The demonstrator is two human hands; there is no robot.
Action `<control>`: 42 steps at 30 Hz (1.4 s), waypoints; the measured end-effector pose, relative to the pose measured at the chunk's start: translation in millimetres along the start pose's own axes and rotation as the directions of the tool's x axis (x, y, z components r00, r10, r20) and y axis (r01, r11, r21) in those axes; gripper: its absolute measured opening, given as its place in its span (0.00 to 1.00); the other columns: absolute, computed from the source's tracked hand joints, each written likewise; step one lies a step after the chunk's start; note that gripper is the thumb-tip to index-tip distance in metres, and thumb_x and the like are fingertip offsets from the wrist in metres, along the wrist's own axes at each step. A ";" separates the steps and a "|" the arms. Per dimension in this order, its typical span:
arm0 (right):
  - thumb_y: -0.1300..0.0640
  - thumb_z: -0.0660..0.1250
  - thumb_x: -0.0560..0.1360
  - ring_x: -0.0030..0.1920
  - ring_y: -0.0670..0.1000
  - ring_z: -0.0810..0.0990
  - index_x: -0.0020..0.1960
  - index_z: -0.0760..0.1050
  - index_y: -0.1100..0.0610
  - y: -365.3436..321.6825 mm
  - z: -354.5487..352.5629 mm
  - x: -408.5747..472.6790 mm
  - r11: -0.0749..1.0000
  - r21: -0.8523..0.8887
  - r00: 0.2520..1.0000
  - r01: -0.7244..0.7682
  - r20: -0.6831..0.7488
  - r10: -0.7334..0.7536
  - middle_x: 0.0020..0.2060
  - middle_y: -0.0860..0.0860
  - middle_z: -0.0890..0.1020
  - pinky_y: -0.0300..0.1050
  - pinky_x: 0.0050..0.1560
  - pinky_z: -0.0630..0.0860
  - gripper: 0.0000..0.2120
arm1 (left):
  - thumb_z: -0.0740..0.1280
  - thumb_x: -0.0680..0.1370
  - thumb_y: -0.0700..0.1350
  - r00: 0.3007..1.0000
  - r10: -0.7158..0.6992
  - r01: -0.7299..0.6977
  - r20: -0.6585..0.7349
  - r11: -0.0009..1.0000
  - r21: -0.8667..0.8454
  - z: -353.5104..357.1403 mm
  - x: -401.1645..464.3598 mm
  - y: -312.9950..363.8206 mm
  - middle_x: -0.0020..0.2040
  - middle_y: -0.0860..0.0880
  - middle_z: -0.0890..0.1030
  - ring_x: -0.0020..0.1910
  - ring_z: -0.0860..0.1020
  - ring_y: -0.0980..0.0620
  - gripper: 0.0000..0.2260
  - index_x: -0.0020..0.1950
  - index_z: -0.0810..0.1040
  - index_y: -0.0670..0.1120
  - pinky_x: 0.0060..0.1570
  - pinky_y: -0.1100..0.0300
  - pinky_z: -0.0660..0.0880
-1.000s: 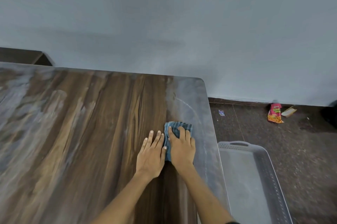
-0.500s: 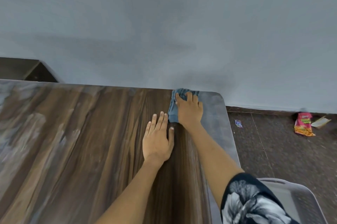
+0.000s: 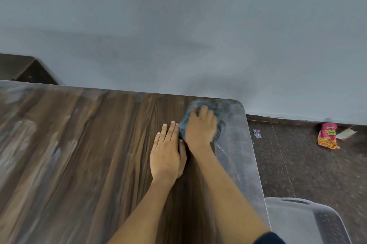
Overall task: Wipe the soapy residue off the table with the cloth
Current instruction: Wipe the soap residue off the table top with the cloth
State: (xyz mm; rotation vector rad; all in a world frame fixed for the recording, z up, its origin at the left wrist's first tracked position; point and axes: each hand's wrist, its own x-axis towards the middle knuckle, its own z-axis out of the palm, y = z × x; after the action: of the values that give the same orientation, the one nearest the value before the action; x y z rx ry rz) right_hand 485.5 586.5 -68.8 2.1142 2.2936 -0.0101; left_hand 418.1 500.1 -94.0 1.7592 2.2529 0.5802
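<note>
A dark wood-grain table (image 3: 89,164) fills the lower left, with whitish soapy film (image 3: 236,144) along its right edge and pale streaks at the far left. My right hand (image 3: 200,128) presses flat on a folded blue cloth (image 3: 183,122) near the table's far right corner. The cloth shows past the fingertips and at the hand's left side, the rest is hidden under the palm. My left hand (image 3: 165,152) lies flat on the wood just left of it, fingers together, holding nothing.
A grey wall stands right behind the table. To the right lies a dark speckled floor with a red snack packet (image 3: 326,136), a small wrapper (image 3: 257,133) and a scrap of card. A grey plastic basket (image 3: 294,222) sits beside the table's right edge.
My right hand first pushed the cloth from mid-table out to the far right corner, then drew it back a little toward me. The left hand stayed flat beside it.
</note>
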 end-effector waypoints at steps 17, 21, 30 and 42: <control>0.59 0.50 0.82 0.76 0.58 0.46 0.78 0.43 0.56 38.7 2.4 9.7 0.965 0.055 0.958 0.256 0.119 -0.261 0.77 0.56 0.44 0.50 0.75 0.48 0.27 | 0.48 0.82 0.49 1.000 -0.011 0.011 -0.023 1.000 0.002 -2.4 -3.1 1.7 0.77 0.52 0.53 0.75 0.49 0.56 0.22 0.76 0.53 0.47 0.74 0.60 0.46; 0.57 0.49 0.82 0.76 0.58 0.50 0.78 0.46 0.54 67.6 -8.1 52.5 0.963 0.002 0.942 0.270 0.206 -0.264 0.77 0.55 0.47 0.56 0.73 0.55 0.25 | 0.47 0.82 0.49 1.000 0.009 -0.009 -0.024 1.000 0.006 -3.8 -5.4 2.5 0.77 0.52 0.53 0.75 0.48 0.56 0.22 0.76 0.52 0.47 0.74 0.60 0.44; 0.58 0.50 0.82 0.76 0.59 0.48 0.78 0.43 0.56 45.3 -7.2 -31.6 1.000 0.002 0.994 -0.009 0.110 0.009 0.77 0.58 0.45 0.53 0.74 0.50 0.27 | 0.47 0.82 0.49 1.000 -0.006 0.006 -0.026 1.000 0.006 -3.0 -5.1 1.5 0.77 0.52 0.52 0.75 0.48 0.56 0.22 0.76 0.51 0.47 0.74 0.60 0.44; 0.58 0.50 0.82 0.76 0.60 0.48 0.78 0.43 0.55 72.9 -13.6 -50.4 0.991 0.040 0.981 -0.125 0.154 0.118 0.77 0.58 0.45 0.52 0.74 0.52 0.27 | 0.52 0.82 0.43 0.997 0.050 -0.052 -0.066 0.998 -0.029 -6.9 -16.4 0.5 0.72 0.50 0.66 0.73 0.60 0.55 0.18 0.71 0.66 0.45 0.73 0.62 0.51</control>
State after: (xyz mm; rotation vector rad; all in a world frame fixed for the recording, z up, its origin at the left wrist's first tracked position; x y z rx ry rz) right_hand 562.0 542.5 -53.4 2.1897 2.0982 -0.2201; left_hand 420.0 483.2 -88.7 1.8128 2.2355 0.6882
